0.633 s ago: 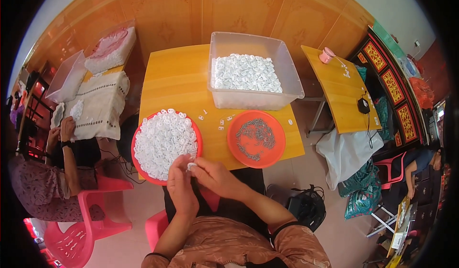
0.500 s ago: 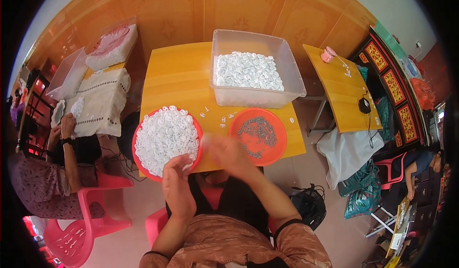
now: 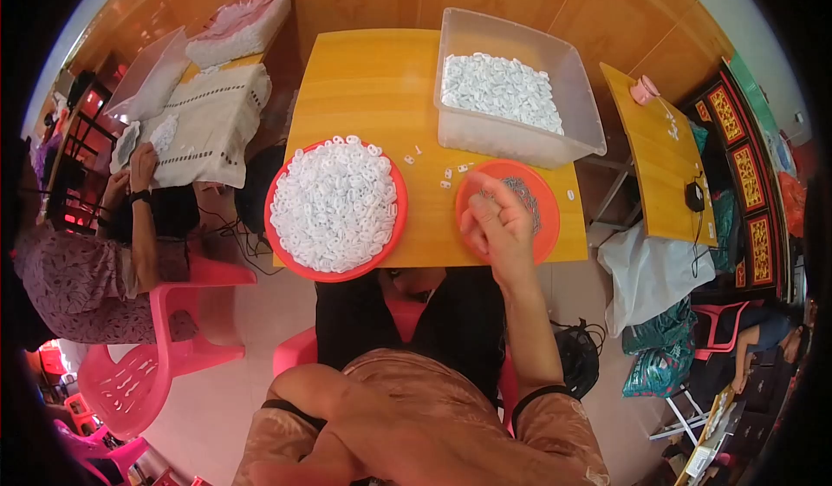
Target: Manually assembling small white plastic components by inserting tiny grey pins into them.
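My right hand is raised over the red-orange plate, fingers curled in and thumb pressed against them. What it holds, if anything, cannot be made out. Behind the hand, small grey metal pieces, perhaps screws, lie in the plate, partly covered. My left forearm is bent across my chest at the lower edge, and its hand is out of sight. To the left on the table, a red basin is heaped with small white plastic pieces, oval with holes.
A clear plastic bin of similar white pieces stands at the table's back right. Several loose pieces lie between basin and plate. At far left a person works at a cloth-covered table. A side table stands right.
My hands were both near the basin's right edge. The right has moved right, over the plate; the left has drawn back toward my chest and out of sight. The view has shifted.
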Motion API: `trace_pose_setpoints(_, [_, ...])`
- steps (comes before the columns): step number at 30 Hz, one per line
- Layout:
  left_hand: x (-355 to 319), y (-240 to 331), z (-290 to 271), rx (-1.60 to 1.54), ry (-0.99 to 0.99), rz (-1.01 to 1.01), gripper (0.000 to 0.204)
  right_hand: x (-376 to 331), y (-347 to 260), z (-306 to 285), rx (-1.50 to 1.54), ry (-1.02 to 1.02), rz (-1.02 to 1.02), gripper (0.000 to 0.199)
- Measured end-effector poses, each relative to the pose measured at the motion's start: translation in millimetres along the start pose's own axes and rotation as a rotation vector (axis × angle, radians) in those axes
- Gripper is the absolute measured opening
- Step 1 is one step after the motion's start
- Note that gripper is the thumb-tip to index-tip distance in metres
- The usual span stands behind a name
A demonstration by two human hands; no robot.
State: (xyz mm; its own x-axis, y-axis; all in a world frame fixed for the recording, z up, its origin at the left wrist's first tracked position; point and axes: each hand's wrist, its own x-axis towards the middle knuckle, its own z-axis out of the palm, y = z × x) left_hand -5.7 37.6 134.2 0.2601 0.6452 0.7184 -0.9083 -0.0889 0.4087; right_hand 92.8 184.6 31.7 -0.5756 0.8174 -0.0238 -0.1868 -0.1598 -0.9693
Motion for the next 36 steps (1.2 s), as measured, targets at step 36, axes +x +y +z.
trace_pose_setpoints(36, [-50.7, -40.4, -225.8, 2.268, 0.552, -0.571, 0.018, 6.1, -8.6, -70.5, -0.246, 0.244, -0.116, 0.017])
